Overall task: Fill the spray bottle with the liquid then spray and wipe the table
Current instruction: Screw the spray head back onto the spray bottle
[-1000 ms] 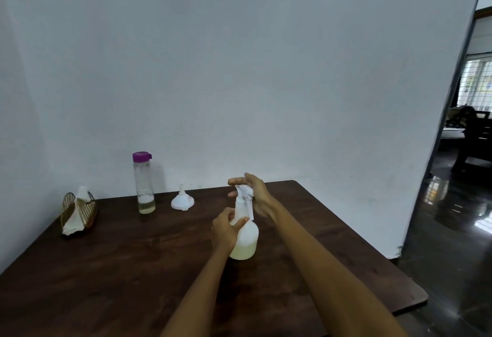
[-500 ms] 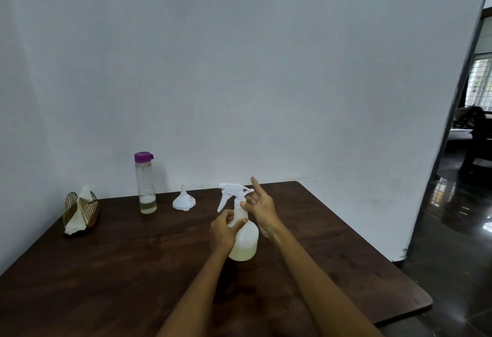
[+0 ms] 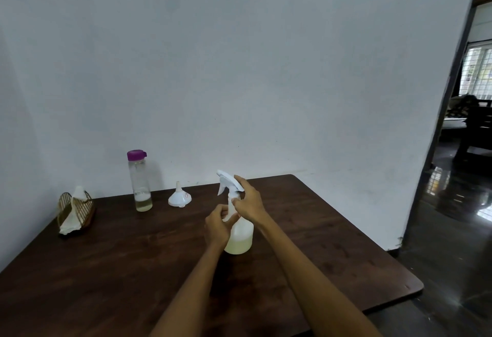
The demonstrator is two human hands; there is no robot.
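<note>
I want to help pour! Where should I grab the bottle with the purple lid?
Probably round the clear middle of the bottle, coming from the front. It stands upright, tall and slim, with the wall close behind and the funnel beside it.

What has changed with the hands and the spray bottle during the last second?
The right hand let go of the white trigger head, opened briefly, then gripped it again lower, at the collar. The nozzle now points left. The left hand holds the neck of the white plastic spray bottle as before; the bottle stayed in place.
</note>
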